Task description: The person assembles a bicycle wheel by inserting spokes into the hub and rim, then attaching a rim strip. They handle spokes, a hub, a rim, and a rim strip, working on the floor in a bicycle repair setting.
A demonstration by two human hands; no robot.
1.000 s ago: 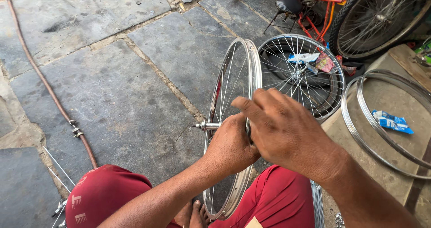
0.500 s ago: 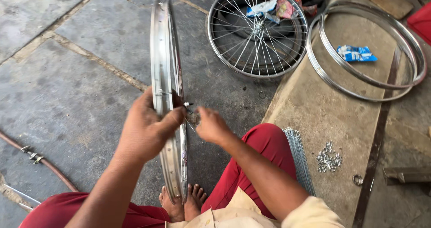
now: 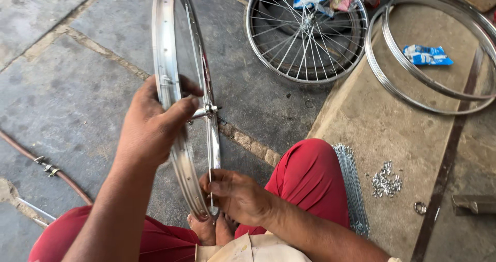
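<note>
The left hand (image 3: 150, 128) is gripping the upright wheel rim (image 3: 166, 86) at its hub – the right hand (image 3: 235, 195) is pinching a spoke (image 3: 210, 182) near the rim's bottom, lacing it; next calls for careful threading.

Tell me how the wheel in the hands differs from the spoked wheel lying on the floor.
The held wheel stands upright on edge, gripped by the left hand; the floor wheel lies flat, untouched. The held wheel's spokes can hardly be made out, with the right hand pinching one near the bottom; the floor wheel has a full set of crossed spokes. Wrappers rest on the floor wheel, none on the held one. Both have shiny metal rims and no tyre.
</note>
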